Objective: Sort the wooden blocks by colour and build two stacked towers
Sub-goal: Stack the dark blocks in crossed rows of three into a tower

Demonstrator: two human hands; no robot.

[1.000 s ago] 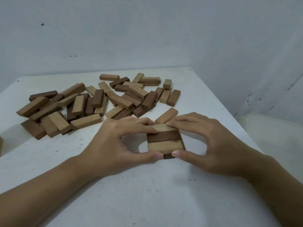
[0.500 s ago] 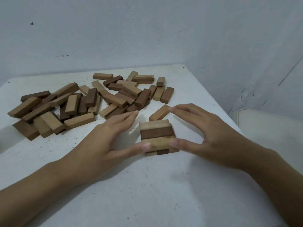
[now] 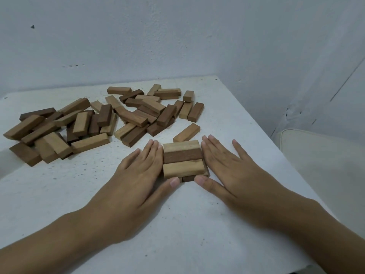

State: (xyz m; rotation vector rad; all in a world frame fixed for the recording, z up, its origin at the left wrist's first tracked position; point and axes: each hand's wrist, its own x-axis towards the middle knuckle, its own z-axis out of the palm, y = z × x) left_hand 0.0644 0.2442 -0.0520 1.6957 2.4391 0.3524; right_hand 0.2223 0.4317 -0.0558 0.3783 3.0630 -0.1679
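Observation:
A low stack of wooden blocks [image 3: 183, 160] stands on the white table [image 3: 177, 224], two layers high. Its top layer runs light, dark, light from back to front; a dark block end shows underneath at the front. My left hand [image 3: 138, 175] lies flat on the table with straight fingers against the stack's left side. My right hand [image 3: 231, 171] lies flat against the right side in the same way. Both thumbs touch the stack's front edge. A single light block [image 3: 186, 132] lies just behind the stack.
A loose pile of several light and dark blocks [image 3: 94, 121] spreads across the table's back left and middle. The table's right edge [image 3: 262, 135] runs close beside my right hand, with a pale cushion [image 3: 324, 165] below it. A wall stands behind.
Both hands have gone from curled round the stack's top, fingertips on it, to flat on the table with straight fingers pressed to its two sides. The view has shifted slightly.

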